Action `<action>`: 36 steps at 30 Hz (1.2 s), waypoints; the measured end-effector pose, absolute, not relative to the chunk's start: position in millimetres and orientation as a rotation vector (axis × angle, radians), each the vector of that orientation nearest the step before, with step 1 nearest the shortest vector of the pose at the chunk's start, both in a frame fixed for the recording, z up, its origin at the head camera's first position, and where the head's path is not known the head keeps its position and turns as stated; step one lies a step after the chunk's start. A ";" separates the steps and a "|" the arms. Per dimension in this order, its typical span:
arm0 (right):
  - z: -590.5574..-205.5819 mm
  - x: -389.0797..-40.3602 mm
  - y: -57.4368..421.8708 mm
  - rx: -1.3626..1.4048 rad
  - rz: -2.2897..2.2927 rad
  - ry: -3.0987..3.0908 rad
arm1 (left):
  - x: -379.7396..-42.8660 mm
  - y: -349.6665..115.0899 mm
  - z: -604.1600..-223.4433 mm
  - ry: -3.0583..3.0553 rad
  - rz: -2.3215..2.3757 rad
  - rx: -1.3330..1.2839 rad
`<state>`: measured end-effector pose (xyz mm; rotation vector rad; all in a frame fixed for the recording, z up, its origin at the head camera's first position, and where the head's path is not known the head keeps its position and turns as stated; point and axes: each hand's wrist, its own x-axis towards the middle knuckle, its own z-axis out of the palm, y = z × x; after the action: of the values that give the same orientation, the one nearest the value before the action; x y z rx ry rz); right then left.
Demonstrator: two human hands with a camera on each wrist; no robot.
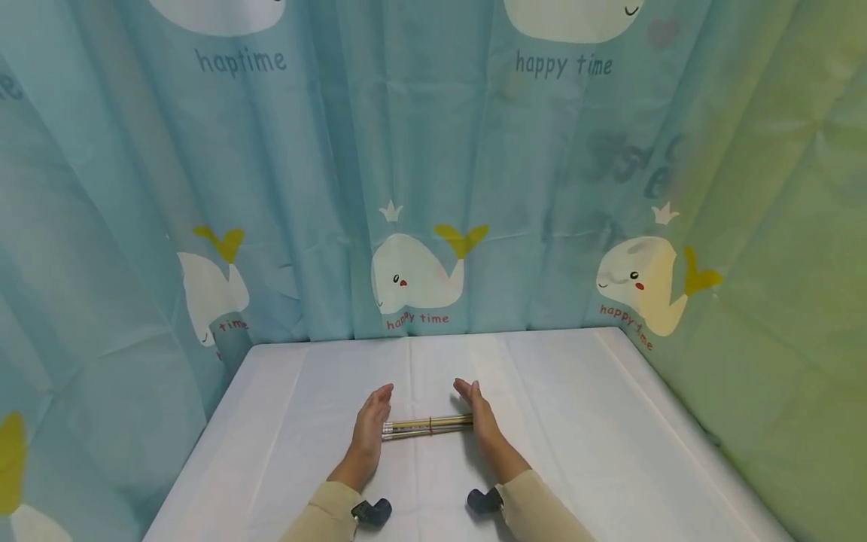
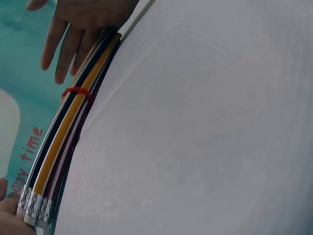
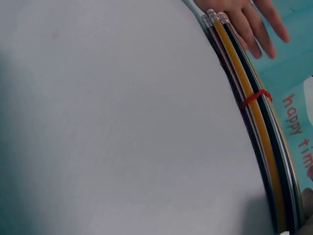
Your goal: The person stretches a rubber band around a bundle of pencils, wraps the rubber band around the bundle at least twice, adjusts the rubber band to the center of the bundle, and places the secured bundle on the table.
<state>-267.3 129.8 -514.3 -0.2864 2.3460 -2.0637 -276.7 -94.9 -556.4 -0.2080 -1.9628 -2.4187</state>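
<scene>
A bundle of pencils [image 1: 409, 428] lies sideways between my two hands, tied at its middle with a red band [image 3: 257, 98]. Yellow, black and dark purple pencils show in it, their white eraser ends pointing left. My left hand [image 1: 369, 425] stands on edge at the eraser end, palm facing inward and fingers extended forward. At the opposite end is my right hand [image 1: 482, 415], its palm toward the bundle and its fingers straight. In the left wrist view, the right hand's fingers spread beyond the pencil tips, which its palm partly hides.
The bundle is over a table [image 1: 562, 421] covered with a creased white cloth. Behind it hangs a blue curtain [image 1: 325, 188] printed with whales, turning greenish at the right. Dark wrist cameras [image 1: 372, 513] sit at both beige sleeves [image 1: 325, 512].
</scene>
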 end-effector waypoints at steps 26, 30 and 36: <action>-555.1 -282.6 123.0 0.017 -2.032 2.422 | -276.8 -89.1 -558.4 -2.040 -2.336 -0.162; -555.3 -283.7 126.2 0.036 -2.052 2.407 | -275.9 -88.6 -558.0 -2.035 -2.340 -0.163; -555.1 -283.3 134.6 0.040 -2.157 2.337 | -277.7 -91.3 -559.2 -2.138 -2.259 -0.111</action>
<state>-283.3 134.6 -555.1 0.0398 2.3373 -2.1571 -277.7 -91.3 -559.2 -0.1105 -2.1384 -2.2589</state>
